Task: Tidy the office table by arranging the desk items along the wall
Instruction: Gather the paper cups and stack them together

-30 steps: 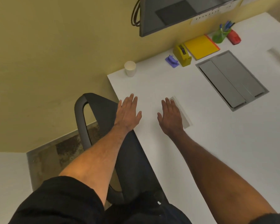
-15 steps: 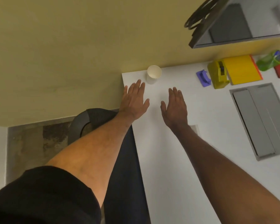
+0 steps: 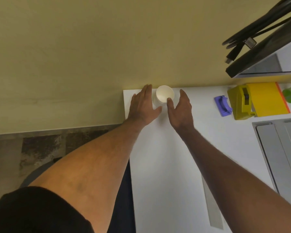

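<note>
The paper cup (image 3: 164, 96) stands upright at the table's (image 3: 175, 165) corner against the wall (image 3: 91, 47), flanked by the left hand (image 3: 144, 108) and right hand (image 3: 181, 110), fingers extended together, closed on nothing. To the right along the wall sit a purple stapler (image 3: 223, 105), tape dispenser (image 3: 240, 102) and yellow notebook (image 3: 265, 100).

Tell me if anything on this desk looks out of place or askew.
Nothing stands out. The paper cup stands upright by the wall, between the left hand and right hand. The purple item, yellow tape dispenser and yellow notebook line the wall.

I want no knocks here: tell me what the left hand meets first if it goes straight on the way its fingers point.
Likely the yellow wall: the left hand points just left of the paper cup; clearance from the cup is unclear.
</note>
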Motion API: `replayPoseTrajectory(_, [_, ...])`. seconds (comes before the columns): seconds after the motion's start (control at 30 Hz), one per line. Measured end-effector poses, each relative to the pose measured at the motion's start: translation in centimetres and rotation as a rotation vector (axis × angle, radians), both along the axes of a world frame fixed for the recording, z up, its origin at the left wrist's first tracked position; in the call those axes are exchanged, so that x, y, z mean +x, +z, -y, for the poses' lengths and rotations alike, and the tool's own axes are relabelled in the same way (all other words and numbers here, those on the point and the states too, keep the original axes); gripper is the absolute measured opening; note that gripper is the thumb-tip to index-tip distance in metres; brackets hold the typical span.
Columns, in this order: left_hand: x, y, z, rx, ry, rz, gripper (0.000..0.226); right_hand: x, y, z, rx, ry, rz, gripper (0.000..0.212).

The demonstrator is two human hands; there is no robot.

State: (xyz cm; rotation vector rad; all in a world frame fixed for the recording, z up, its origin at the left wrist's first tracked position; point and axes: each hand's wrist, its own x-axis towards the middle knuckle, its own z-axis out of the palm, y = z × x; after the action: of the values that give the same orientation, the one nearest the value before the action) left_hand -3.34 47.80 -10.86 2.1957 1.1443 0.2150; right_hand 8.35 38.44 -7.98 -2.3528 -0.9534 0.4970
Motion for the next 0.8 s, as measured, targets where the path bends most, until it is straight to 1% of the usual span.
replayPoseTrajectory(0.1, [1.2,-0.3,-0.5,-0.079,0.024,0.036,0.094,0.4,-0.6,-1.2,0.034,-0.010,-0.144,0.071])
replayPoseTrajectory(0.17, [1.8,-0.5,-0.4,-0.103,0.015,0.042,0.087,0.4,-1.1,-1.6,0.056,-0.018,-0.207,0.070])
replayPoseTrajectory(0.23, [2.0,-0.6,-0.1,-0.105,0.011,0.060,0.077,0.2,-1.4,-1.7,0.066,-0.013,-0.202,0.066])
replayPoseTrajectory(0.3, [2.0,-0.7,0.2,-0.122,0.025,0.068,0.074,0.1,-1.5,-1.4,0.095,-0.008,-0.190,0.062])
replayPoseTrajectory(0.4, [1.7,-0.4,1.0,-0.126,0.034,0.084,0.078,-0.2,-1.4,-0.4,0.141,-0.008,-0.186,0.059])
replayPoseTrajectory(0.63, [0.2,1.8,5.6,-0.122,-0.015,0.109,0.086,-1.9,0.6,4.9,0.152,-0.060,-0.195,0.063])
replayPoseTrajectory(0.8, [-1.8,3.6,11.3,-0.133,-0.079,0.104,0.092,-4.8,2.5,11.3,0.198,-0.160,-0.284,0.062])
